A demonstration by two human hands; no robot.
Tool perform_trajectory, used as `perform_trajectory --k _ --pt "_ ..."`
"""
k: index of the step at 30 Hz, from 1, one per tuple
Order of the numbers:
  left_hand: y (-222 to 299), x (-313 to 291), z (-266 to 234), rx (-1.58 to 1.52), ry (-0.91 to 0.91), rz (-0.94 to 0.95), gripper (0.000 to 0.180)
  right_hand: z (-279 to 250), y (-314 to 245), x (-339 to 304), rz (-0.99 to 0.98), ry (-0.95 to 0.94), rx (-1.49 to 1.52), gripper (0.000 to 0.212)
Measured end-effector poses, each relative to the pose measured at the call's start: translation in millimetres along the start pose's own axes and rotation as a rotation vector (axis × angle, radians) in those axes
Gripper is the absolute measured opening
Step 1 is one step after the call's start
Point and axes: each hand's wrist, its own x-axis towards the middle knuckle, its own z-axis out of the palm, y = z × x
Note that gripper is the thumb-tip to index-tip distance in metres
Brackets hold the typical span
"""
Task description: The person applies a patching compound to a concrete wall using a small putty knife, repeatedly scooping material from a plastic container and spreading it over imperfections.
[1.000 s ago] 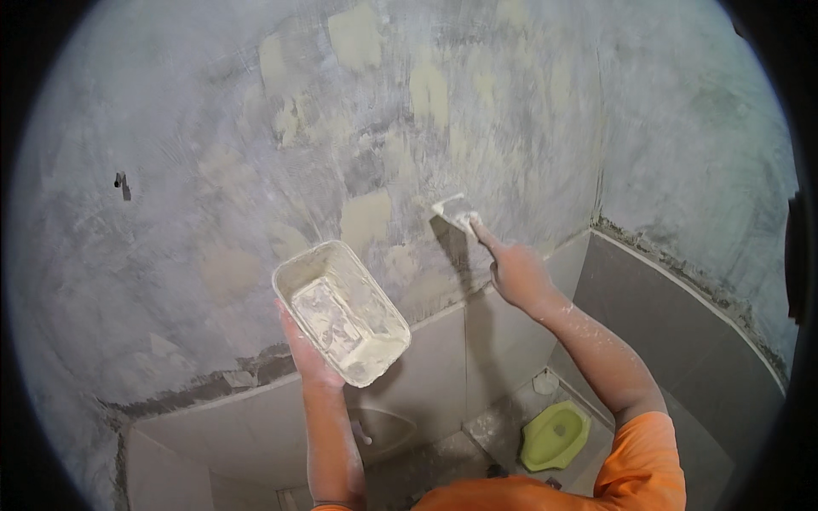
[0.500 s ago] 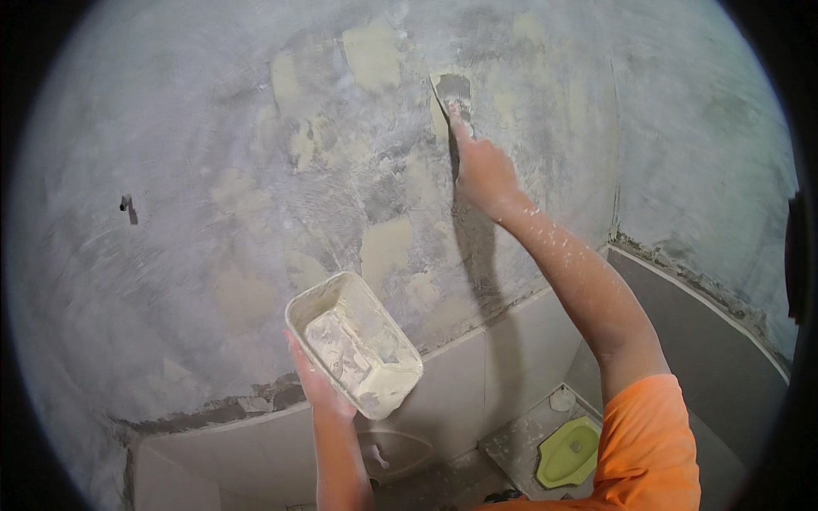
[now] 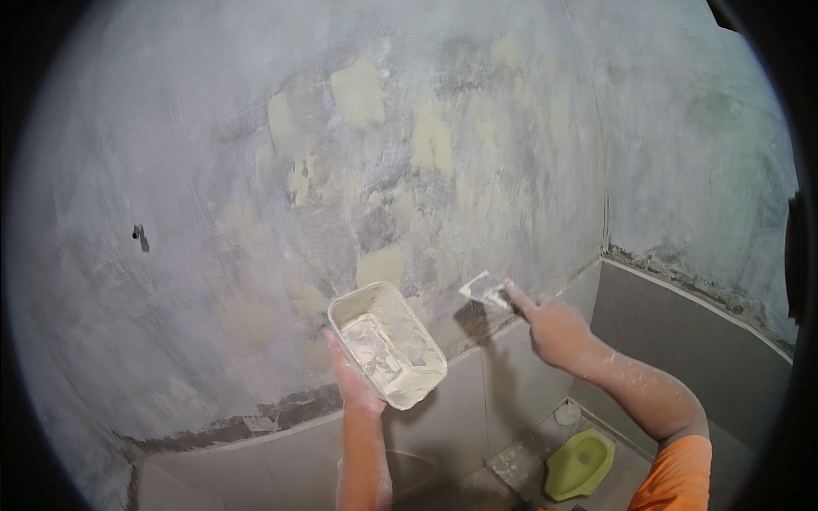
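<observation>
I see a pale tub [image 3: 383,341], with the left hand [image 3: 356,381] against its side, blocking the low middle of the plastered wall [image 3: 187,153]. Between the tub and the scraper [image 3: 487,292] in the right hand [image 3: 558,330] there's an open gap a hand could slip through. Above both, the way up the wall is free; well off left, a small dark stub [image 3: 137,232] interrupts it. Rightward, the side wall [image 3: 699,187] bounds the room.

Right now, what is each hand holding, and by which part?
Left hand: tub, by its left outer side; its underside is hidden. Right hand: scraper, by its right end, index finger extended.
</observation>
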Motion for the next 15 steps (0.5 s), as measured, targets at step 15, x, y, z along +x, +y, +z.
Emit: perform_trajectory --k 15 --pt "4.2 -20.2 11.8 0.014 -0.189 0.155 0.079 -96.8 -4.7 27.2 -0.310 0.304 0.390 0.049"
